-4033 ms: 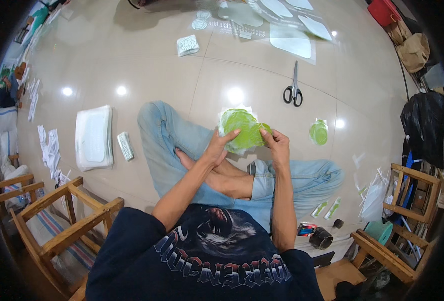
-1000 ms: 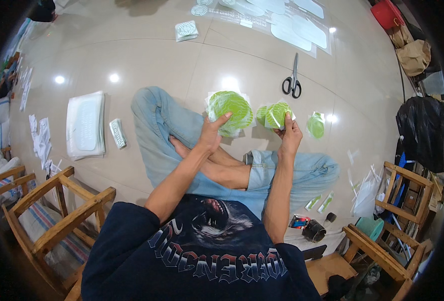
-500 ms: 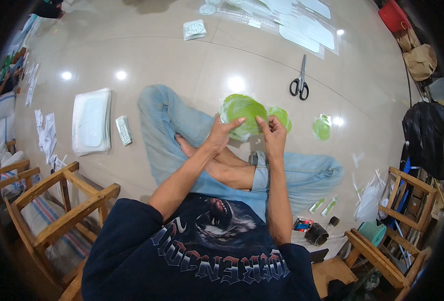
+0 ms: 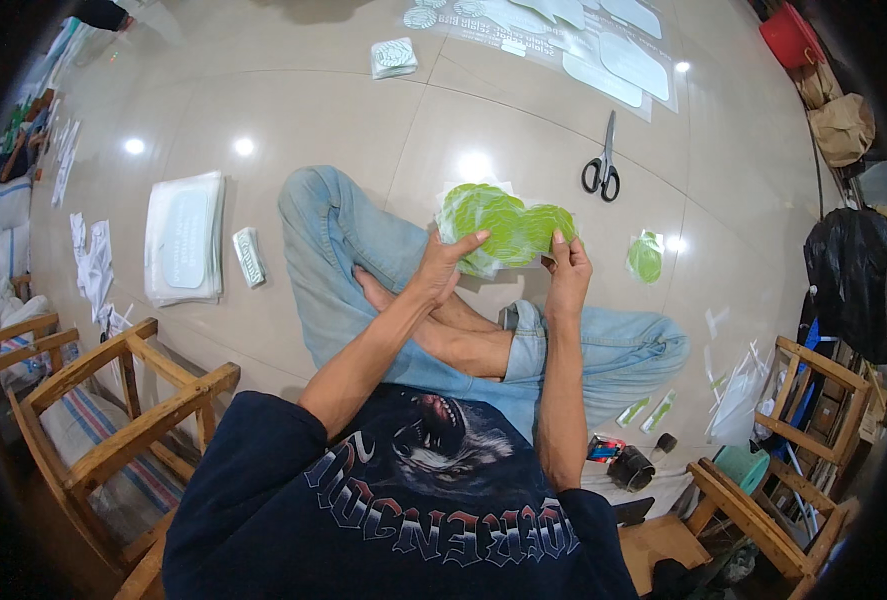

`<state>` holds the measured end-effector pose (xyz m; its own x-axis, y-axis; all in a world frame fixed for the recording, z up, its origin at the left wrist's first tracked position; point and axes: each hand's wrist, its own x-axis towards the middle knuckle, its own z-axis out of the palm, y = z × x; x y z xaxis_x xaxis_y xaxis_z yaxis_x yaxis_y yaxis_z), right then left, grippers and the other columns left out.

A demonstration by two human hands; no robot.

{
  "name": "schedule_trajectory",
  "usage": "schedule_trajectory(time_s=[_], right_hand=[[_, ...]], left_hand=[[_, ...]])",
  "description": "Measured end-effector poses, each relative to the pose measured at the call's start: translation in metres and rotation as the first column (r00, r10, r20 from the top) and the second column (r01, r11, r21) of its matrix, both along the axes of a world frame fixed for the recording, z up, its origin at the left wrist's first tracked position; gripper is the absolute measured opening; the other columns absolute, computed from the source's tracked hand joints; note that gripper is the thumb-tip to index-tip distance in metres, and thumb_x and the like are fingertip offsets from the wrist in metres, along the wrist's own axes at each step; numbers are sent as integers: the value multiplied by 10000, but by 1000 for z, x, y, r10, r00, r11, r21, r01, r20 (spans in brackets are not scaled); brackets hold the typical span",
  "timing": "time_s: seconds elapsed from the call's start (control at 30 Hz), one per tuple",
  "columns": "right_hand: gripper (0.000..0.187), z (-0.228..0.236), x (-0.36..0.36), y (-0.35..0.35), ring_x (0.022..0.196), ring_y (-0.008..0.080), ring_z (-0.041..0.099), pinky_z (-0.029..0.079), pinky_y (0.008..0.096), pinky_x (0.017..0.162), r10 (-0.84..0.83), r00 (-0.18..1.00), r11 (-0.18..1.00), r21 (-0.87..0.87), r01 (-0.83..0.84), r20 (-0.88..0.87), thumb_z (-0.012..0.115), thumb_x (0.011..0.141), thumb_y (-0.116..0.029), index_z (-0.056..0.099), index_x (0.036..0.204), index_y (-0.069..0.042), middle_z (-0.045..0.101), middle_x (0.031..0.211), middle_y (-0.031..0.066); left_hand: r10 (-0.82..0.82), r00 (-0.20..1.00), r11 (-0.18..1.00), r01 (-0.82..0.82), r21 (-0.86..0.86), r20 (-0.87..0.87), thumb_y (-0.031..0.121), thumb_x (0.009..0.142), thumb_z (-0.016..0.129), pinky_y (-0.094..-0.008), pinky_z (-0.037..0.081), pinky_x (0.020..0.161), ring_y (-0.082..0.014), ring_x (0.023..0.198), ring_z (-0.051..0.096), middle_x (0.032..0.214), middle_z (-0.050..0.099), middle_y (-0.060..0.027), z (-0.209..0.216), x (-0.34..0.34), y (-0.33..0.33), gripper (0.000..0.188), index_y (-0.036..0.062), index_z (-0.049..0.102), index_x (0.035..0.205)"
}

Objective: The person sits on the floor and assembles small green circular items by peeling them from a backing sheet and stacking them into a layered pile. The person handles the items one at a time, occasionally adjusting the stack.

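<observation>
Above my crossed legs, my left hand (image 4: 441,268) is closed on a stack of green decals (image 4: 471,205) on clear film, thumb on top and fingers underneath. My right hand (image 4: 567,278) pinches the right end of a green decal sheet (image 4: 543,228) between thumb and fingers. That sheet overlaps the stack, and I cannot tell whether the two are joined. On the floor to the right lies another green decal (image 4: 645,257) on clear film. Black-handled scissors (image 4: 603,165) rest beyond it, blades pointing away.
Left on the floor are a pile of clear sheets (image 4: 184,240) and a narrow bundle (image 4: 248,257). Ahead lie a small stack (image 4: 393,58) and large printed sheets (image 4: 603,60). Wooden stools (image 4: 128,410) flank me. Green strips (image 4: 657,411) and a dark cup (image 4: 631,467) sit near my right knee.
My right hand has shifted right from the middle of the green decals to the right end of a sheet. My left hand keeps its hold in about the same place.
</observation>
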<state>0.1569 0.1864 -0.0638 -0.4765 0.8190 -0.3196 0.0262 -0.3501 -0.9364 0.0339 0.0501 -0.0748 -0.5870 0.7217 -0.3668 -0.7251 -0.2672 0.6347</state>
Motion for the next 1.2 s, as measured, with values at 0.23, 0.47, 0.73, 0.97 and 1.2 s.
schedule_trajectory(time_s=[0.23,0.47,0.73,0.97,1.2], right_hand=[[364,-12,18,30,865,109,604,503,266,740,-195,973,966,195,170,121,660,945,-261,590,1199,-9,652,1014,43],[368,-8,-4,-4,786,107,542,447,247,677,78,977,885,438,-159,197,756,857,-183,578,1128,-9,604,900,47],[350,1,-5,-10,581,43,313,262,258,500,163,964,945,246,-213,208,684,934,-213,547,674,-23,406,621,-78],[308,-9,1,-1,713,40,460,383,223,600,138,983,966,200,-160,120,598,991,-277,676,920,12,588,780,-47],[410,-12,28,47,860,153,596,488,276,759,-121,965,990,101,100,231,653,943,-274,600,1179,57,649,1027,76]], left_hand=[[17,999,1000,-16,-27,31,97,851,735,-332,460,992,-187,1154,580,1227,621,-81,-6,-1,-3,527,36,512,1324],[-6,1000,1000,6,7,13,94,858,729,-322,470,975,-173,1118,599,1204,634,-69,3,0,0,497,35,528,1308],[-6,1000,1000,6,-20,-21,53,856,714,-336,498,984,-204,1150,593,1251,601,-102,0,-1,-1,534,21,483,1336],[5,1000,1000,-5,-3,9,42,851,714,-342,515,961,-203,1128,599,1249,593,-95,1,-1,1,552,34,469,1345],[98,994,993,-95,-70,39,76,854,720,-320,501,933,-173,1072,624,1167,656,-77,-3,-1,-1,424,38,577,1251]])
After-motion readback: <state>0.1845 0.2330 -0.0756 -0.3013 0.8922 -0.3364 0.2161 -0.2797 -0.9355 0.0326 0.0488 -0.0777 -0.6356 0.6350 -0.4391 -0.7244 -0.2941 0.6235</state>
